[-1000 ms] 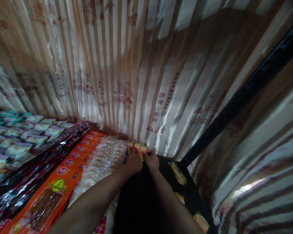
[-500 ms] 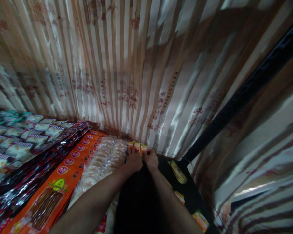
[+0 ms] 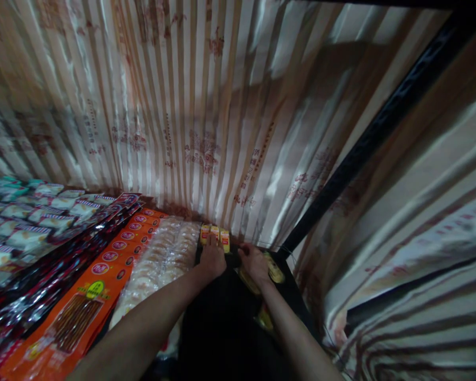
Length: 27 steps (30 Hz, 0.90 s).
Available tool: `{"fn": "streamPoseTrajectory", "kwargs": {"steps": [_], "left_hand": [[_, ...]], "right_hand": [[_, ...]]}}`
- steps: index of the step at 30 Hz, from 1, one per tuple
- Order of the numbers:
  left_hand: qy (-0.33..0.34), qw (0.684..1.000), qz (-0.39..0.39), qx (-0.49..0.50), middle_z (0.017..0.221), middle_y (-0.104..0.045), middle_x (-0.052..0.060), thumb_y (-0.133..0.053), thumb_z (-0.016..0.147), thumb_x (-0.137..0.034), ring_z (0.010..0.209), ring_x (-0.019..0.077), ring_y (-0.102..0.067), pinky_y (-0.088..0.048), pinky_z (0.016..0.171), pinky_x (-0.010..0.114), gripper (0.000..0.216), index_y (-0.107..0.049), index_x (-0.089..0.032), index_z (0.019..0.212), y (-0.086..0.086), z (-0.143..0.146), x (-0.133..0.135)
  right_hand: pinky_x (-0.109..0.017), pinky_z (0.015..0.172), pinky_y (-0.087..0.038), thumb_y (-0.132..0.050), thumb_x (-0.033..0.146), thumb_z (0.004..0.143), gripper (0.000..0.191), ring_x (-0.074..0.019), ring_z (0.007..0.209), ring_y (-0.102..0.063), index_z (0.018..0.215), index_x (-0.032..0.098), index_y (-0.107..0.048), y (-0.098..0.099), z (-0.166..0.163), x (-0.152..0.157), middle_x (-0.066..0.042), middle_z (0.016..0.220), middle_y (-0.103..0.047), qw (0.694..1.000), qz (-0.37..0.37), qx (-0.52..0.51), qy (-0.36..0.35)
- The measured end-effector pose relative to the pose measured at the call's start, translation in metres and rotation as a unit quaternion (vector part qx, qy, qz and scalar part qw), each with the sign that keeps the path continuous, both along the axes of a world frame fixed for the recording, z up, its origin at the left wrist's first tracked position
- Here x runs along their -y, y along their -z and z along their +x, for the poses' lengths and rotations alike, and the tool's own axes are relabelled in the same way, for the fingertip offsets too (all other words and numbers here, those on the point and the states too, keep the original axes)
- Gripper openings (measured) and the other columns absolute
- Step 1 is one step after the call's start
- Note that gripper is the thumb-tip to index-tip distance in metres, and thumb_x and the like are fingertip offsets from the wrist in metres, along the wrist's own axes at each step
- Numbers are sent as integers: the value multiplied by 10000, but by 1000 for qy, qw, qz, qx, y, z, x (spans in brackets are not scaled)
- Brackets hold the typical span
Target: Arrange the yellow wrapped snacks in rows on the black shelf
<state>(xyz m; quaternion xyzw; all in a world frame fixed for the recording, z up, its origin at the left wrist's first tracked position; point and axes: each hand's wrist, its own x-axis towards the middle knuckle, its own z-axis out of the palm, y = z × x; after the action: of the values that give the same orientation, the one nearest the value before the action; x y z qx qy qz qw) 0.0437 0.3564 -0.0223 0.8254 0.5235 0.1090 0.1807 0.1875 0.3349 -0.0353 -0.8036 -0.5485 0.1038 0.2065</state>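
Three small yellow-and-red snack packets stand in a short row at the back of the black surface, against the curtain. My left hand rests on them with its fingers stretched out, covering part of the middle ones. To the right, apart from the row, is my right hand, loosely bent with its fingertips toward the packets; nothing shows in it. Beside and beneath this hand lie yellowish packets, one long packet at its right and another below it.
Left of my hands run clear bags of round pale pastries, orange packs of brown sticks, dark shiny packs and rows of white packets. A printed plastic curtain hangs behind. A dark slanting pole stands right.
My right hand has come off the packet row and shifted right. My left hand stays on the packets, which now stand more evenly side by side. The view has shifted slightly.
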Motion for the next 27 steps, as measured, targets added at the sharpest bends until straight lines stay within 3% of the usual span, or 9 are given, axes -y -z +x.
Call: {"fn": "streamPoseTrajectory", "kwargs": {"steps": [4,7,10,14,18,20,23,27], "left_hand": [[12,997,-61,39,1222,-554,173,-408,775,-82,1188,217,-491,-367,1026,285,411,-571,-56,1151,-2,7,17],[7,995,-84,48,1159,-593,141,-413,765,-63,1082,183,-571,-434,943,237,404,-589,-91,1127,-3,10,35],[2,994,-94,53,1165,-591,132,-420,750,-51,1079,189,-575,-440,934,239,411,-599,-106,1117,-6,8,50],[-10,993,-100,55,1181,-586,138,-411,760,-59,1102,202,-564,-434,942,252,412,-594,-107,1126,-13,-4,63],[-23,993,-102,55,1215,-565,168,-417,755,-57,1132,231,-545,-416,966,291,440,-559,-82,1172,-21,-14,68],[-24,993,-103,59,1227,-558,179,-416,756,-55,1140,235,-540,-407,974,299,461,-536,-73,1200,-25,-16,73],[-19,992,-104,71,1240,-557,173,-414,763,-64,1153,229,-531,-393,985,289,482,-508,-76,1236,-31,-17,82],[-11,991,-99,88,1237,-567,150,-419,791,-110,1151,216,-531,-389,982,270,461,-497,-103,1245,-37,-19,94]], "right_hand": [[-300,793,-425,-519,407,803,339,-230,996,-610,1063,202,-590,-16,7,39,-91,1039,-669,987,-112,106,-53],[-312,793,-414,-614,376,732,384,-253,1014,-595,1066,192,-573,-18,3,59,-109,1062,-644,970,-166,157,-77],[-300,820,-398,-601,238,735,352,-242,1033,-585,1077,168,-557,-13,-1,69,-130,1104,-619,967,-155,173,-108],[-285,791,-407,-474,215,805,286,-213,969,-613,1082,168,-530,-4,-1,72,-108,1038,-654,988,-93,73,-95],[-275,745,-436,-516,236,756,293,-193,867,-636,1042,176,-530,2,-2,70,-77,954,-681,990,2,-134,-30],[-261,693,-456,-524,266,728,228,-176,785,-641,943,195,-558,2,-6,71,-46,858,-688,960,58,-274,-2],[-246,604,-463,-540,275,667,190,-154,658,-623,843,211,-570,-3,-16,76,-8,727,-672,881,97,-463,28],[-220,568,-455,-555,218,624,204,-124,621,-605,827,215,-567,-14,-27,85,23,681,-653,797,85,-596,55]]}}
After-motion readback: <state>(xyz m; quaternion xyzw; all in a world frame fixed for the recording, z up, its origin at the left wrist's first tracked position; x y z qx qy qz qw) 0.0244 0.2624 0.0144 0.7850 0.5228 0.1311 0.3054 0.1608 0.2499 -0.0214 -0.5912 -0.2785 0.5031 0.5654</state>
